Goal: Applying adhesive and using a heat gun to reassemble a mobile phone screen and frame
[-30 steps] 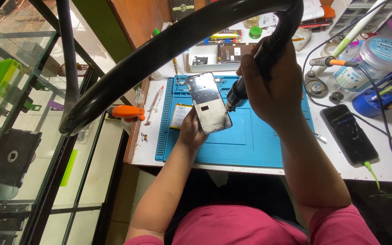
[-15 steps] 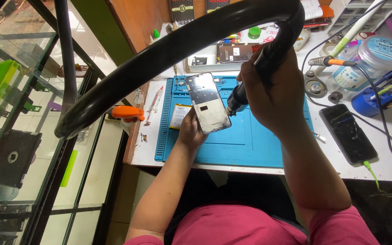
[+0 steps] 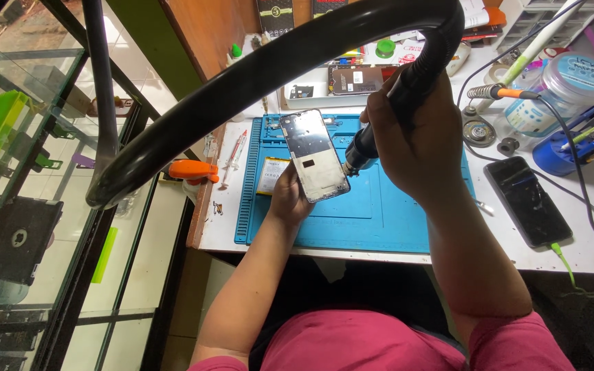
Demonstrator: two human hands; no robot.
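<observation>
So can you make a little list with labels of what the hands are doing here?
left hand: holds opened phone frame up, tilted, above blue mat
right hand: grips black hose tool, nozzle at the frame's right edge
nearby: black phone on white table, green cable plugged in
left of mat: orange-capped bottle

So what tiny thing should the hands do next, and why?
Probably slide the hot-air nozzle slowly along the phone frame's right edge. The right hand aims it at just one spot near the lower corner, while the left hand holds the frame tilted above the blue mat.
</observation>
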